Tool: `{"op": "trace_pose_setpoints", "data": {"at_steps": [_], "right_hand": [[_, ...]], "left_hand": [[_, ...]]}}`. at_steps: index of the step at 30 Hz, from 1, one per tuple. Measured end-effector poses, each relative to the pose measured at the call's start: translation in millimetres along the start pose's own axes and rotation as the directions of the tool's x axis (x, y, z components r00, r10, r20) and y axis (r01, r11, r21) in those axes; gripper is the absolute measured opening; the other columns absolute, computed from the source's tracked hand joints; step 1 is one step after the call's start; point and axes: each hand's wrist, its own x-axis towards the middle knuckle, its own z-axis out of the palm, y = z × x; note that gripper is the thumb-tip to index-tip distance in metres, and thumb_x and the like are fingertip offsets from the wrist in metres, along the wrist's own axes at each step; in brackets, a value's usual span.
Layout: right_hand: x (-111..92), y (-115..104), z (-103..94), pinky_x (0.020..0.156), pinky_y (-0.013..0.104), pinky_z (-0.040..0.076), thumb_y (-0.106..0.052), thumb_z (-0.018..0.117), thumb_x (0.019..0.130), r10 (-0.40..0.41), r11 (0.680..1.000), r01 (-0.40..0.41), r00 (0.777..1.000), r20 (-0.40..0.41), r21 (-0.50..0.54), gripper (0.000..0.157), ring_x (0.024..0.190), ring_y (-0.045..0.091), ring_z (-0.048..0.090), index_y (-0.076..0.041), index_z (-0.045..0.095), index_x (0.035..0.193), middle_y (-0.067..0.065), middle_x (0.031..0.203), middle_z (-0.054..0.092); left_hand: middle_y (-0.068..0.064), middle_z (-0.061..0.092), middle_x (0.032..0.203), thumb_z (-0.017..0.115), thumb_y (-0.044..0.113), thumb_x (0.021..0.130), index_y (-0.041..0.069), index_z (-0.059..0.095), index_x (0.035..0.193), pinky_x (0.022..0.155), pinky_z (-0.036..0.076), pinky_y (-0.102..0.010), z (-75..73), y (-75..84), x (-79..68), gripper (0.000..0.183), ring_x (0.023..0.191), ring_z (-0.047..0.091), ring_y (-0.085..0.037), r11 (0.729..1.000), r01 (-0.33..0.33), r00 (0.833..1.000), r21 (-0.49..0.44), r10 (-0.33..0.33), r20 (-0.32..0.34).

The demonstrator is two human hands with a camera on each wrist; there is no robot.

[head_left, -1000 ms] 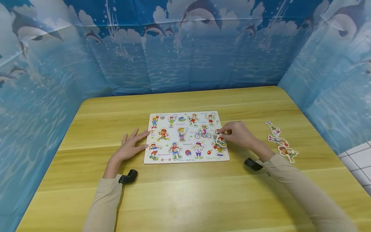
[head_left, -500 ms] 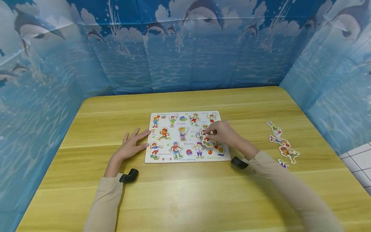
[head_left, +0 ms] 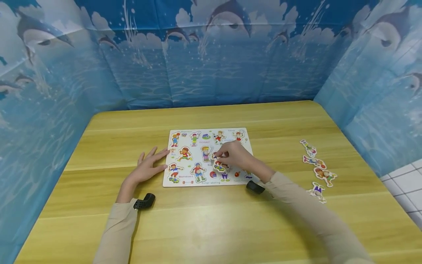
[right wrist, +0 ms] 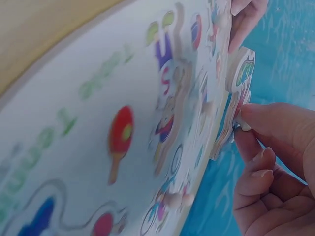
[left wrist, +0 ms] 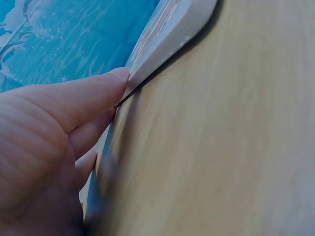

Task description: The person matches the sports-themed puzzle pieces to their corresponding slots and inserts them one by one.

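The right hand (head_left: 234, 154) pinches a puzzle piece (head_left: 218, 167) by its small knob (right wrist: 242, 123) between thumb and fingertip, the other fingers curled in. The piece is over the right-centre part of the white puzzle board (head_left: 196, 156); whether it touches the surface cannot be told. The left hand (head_left: 146, 170) lies with its fingers spread, the tips touching the board's left edge. Printed words name the sports: "Basketball" (head_left: 186, 131), "Volleyball" (head_left: 204, 142) and "Tennis" (head_left: 232, 130) near the top, "Run" (head_left: 173, 154) at the left, "Skateboard" (head_left: 185, 176) and "Roller-skating" (head_left: 211, 182) along the bottom. "Table Tennis" (right wrist: 74, 115) shows large in the right wrist view, beside a red bat (right wrist: 121, 130); one figure's shirt bears an "S" (right wrist: 166, 88). Four loose pieces (head_left: 314, 161) lie in a line on the wooden table (head_left: 204, 223), well right of the board. Tan sleeves (head_left: 115, 231) cover both forearms, and a blue dolphin-print curtain (head_left: 138, 77) surrounds the table.
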Motion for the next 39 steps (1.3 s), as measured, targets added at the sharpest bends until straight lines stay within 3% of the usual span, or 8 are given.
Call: {"op": "trace_pose_setpoints", "data": {"at_steps": [5, 20, 32, 39], "right_hand": [[8, -5, 4.7, 0.056, 0.017, 0.042, -0.013, 0.07, 0.083, -0.047, 0.999, 0.047, 0.999, -0.024, -0.028, 0.011, 0.061, 0.005, 0.054, -0.009, 0.076, 0.09, 0.004, 0.085, 0.073], [33, -30, 26.0, 0.054, 0.013, 0.034, -0.01, 0.068, 0.082, -0.107, 0.993, 0.107, 0.994, 0.008, -0.045, 0.011, 0.058, 0.004, 0.045, -0.006, 0.076, 0.089, 0.003, 0.075, 0.07], [41, -45, 45.4, 0.071, 0.021, 0.047, -0.009, 0.068, 0.082, -0.172, 0.982, 0.174, 0.984, 0.037, -0.077, 0.011, 0.066, 0.006, 0.058, -0.008, 0.077, 0.088, 0.004, 0.084, 0.074], [49, -58, 56.8, 0.059, 0.012, 0.042, -0.01, 0.066, 0.083, -0.146, 0.985, 0.154, 0.984, 0.107, -0.076, 0.013, 0.066, 0.002, 0.055, -0.009, 0.076, 0.091, 0.002, 0.088, 0.075]], "left_hand": [[-0.011, 0.028, 0.155, 0.057, 0.032, 0.093, 0.017, 0.036, 0.146, 0.112, -0.014, -0.06, -2.8, 1.6, 3.1, 0.059, 0.147, 0.0, -0.038, 1.0, -0.006, 1.0, 0.002, 0.006, -0.004], [-0.01, 0.027, 0.156, 0.053, 0.03, 0.095, 0.017, 0.035, 0.146, 0.112, -0.015, -0.06, -1.1, 1.5, 2.5, 0.056, 0.147, -0.001, -0.038, 1.0, 0.008, 1.0, -0.004, -0.008, 0.007], [-0.01, 0.026, 0.156, 0.049, 0.031, 0.097, 0.018, 0.033, 0.147, 0.111, -0.015, -0.06, -0.6, 4.6, 4.5, 0.053, 0.147, -0.002, -0.038, 1.0, 0.02, 1.0, -0.005, -0.02, 0.011], [-0.01, 0.027, 0.155, 0.05, 0.031, 0.097, 0.017, 0.035, 0.146, 0.111, -0.014, -0.061, 0.5, 6.7, 1.6, 0.053, 0.147, -0.001, -0.038, 1.0, 0.022, 1.0, -0.005, -0.022, 0.006]]}}
